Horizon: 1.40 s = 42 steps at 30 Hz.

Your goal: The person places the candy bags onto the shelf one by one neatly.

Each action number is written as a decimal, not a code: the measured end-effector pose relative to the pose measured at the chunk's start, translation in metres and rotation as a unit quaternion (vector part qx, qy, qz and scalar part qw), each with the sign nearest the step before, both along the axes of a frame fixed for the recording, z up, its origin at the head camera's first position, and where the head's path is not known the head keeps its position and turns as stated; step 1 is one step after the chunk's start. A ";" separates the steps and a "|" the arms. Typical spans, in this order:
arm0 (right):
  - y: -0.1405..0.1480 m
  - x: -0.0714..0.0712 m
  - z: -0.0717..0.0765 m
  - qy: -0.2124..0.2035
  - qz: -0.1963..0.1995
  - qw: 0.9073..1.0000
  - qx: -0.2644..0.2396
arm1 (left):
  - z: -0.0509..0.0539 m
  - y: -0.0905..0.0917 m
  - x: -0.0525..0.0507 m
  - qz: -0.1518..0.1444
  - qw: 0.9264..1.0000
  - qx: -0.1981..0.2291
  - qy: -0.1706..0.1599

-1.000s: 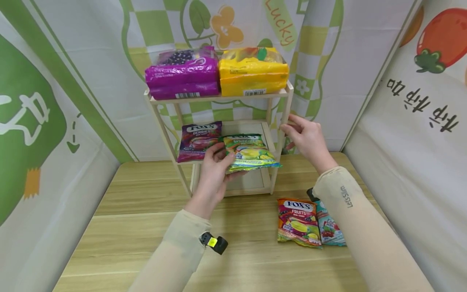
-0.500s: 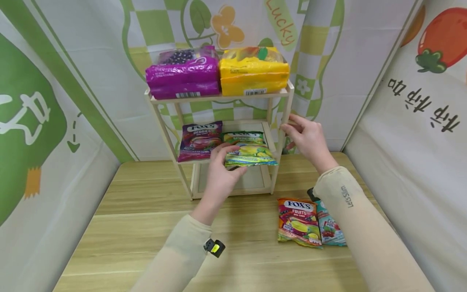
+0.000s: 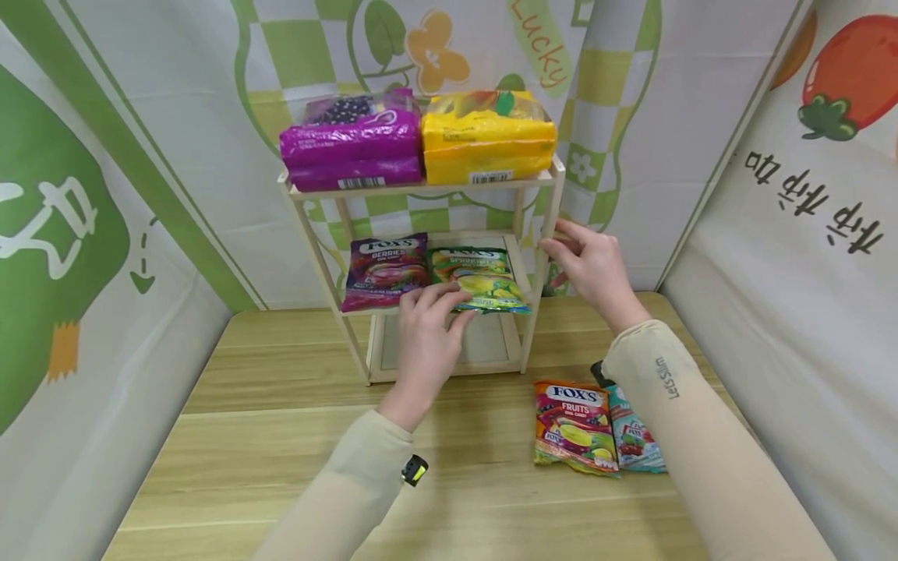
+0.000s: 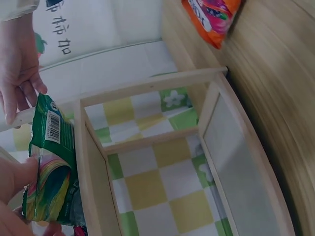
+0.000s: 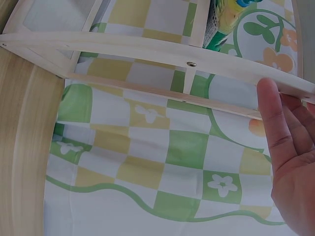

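A green candy bag (image 3: 491,276) lies on the middle level of a small wooden shelf rack (image 3: 550,214), beside a purple berries candy bag (image 3: 386,269). My left hand (image 3: 431,335) pinches the green bag's front edge, fingers over its top. In the left wrist view, the thumb presses the bag's barcode side (image 4: 51,142). With thumb and fingers, my right hand (image 3: 592,269) holds the rack's right front post; in the right wrist view one finger lies against that post (image 5: 226,66). The right hand's far fingers are partly hidden.
On the top level stand a purple pack (image 3: 354,148) and a yellow pack (image 3: 487,144). A red-orange fruits candy bag (image 3: 575,428) and a teal bag (image 3: 634,436), partly under the right sleeve, lie on the wooden table (image 3: 266,467). Printed cloth walls surround it.
The green bag has moved back and down onto the middle level, next to the purple one. My left hand has shifted from its left side to its front edge. The right hand stays put.
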State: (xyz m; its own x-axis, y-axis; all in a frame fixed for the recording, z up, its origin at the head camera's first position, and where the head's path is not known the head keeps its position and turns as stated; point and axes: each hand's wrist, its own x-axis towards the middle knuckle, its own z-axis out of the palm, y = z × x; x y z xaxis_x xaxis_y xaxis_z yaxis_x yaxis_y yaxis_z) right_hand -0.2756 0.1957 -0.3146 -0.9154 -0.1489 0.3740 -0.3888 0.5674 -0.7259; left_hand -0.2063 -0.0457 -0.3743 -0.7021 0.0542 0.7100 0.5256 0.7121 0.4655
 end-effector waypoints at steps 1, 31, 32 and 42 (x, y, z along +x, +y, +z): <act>0.000 0.000 0.000 -0.001 0.000 1.000 0.000 | 0.000 0.000 -0.001 0.008 1.000 -0.010 0.010; 0.000 0.000 0.000 0.005 0.008 1.000 0.000 | -0.005 0.001 -0.021 0.048 0.984 -0.147 0.083; 0.000 0.000 0.000 0.006 0.009 1.000 0.000 | -0.005 0.001 -0.022 0.049 0.984 -0.148 0.082; 0.001 0.001 0.000 0.008 0.011 1.000 0.002 | -0.006 0.000 -0.027 0.050 0.984 -0.156 0.068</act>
State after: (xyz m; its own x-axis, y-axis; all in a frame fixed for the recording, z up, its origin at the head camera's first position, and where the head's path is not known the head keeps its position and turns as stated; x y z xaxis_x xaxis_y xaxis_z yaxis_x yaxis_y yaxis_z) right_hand -0.2747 0.1962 -0.3147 -0.9058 -0.1706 0.3878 -0.4128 0.5615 -0.7171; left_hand -0.2336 -0.0456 -0.3807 -0.6145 0.2209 0.7574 0.4885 0.8603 0.1454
